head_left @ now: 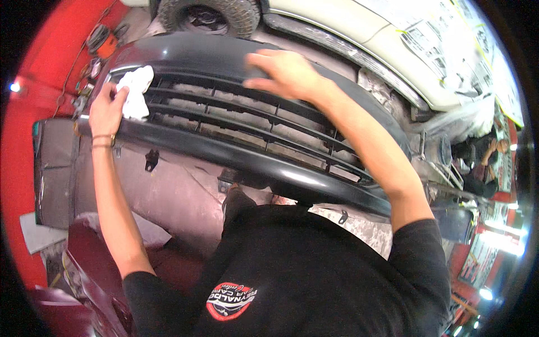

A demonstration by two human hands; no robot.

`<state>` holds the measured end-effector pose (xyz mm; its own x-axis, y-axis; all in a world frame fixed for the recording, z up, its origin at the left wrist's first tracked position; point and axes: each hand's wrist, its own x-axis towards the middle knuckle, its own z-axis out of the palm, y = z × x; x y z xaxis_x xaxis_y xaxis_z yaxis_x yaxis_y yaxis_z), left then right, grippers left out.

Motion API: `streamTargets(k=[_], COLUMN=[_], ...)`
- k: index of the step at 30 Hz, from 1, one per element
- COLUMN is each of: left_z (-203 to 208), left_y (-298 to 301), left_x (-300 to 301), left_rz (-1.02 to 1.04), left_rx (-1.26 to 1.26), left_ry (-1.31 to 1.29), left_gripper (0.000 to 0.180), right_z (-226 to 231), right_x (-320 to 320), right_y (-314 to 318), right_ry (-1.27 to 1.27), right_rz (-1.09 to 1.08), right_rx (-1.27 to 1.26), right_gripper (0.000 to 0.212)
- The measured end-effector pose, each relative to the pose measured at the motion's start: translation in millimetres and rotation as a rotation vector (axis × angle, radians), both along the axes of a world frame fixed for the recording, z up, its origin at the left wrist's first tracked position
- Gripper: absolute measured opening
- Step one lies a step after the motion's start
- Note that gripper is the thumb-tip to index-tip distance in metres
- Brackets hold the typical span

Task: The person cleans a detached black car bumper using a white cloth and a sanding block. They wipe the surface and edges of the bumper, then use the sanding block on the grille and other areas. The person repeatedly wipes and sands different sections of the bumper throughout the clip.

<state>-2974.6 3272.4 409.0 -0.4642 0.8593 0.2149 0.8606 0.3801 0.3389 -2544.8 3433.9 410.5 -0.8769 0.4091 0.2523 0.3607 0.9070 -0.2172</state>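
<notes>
A black car bumper with a slatted grille stretches across in front of me. At its left end my left hand is closed on a crumpled white cloth, thumb and fingers pinching its edge. The cloth lies over the left end of the grille. My right hand is over the bumper's far upper surface, with thumb and fingers bent around a small dark grey patch. Slight blur and the dark bumper behind keep me from making out what that is.
Beyond the bumper stands a light-coloured vehicle with a big tyre and a side step. Dark red body panels lie at lower left, near a red wall. Clear plastic sheeting hangs at right; a person is farther off.
</notes>
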Motion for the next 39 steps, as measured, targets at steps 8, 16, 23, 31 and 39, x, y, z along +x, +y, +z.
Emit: streamTargets(k=[8, 16, 23, 31, 39], left_z=[-7, -7, -19, -21, -21], left_y=[-18, -5, -2, 7, -6], left_x=[-17, -24, -42, -45, -47], left_rz=[-0.037, -0.047, -0.042, -0.02, -0.056], left_rx=[0.024, 0.041, 0.047, 0.025, 0.023], left_ry=[-0.132, -0.115, -0.018, 0.102, -0.049], left_gripper=[0.042, 0.045, 0.045, 0.045, 0.042], right_z=[-6, -4, -11, -14, -7], right_x=[-93, 169, 355, 261, 311], right_y=[1, -32, -72, -49, -55], right_ry=[0.006, 0.008, 0.038, 0.091, 0.002], right_rz=[-0.055, -0.261, -0.539, -0.381, -0.383], right_rx=[-0.064, -0.173, -0.401, -0.251, -0.279], right_gripper=[0.044, 0.058, 0.045, 0.058, 0.058])
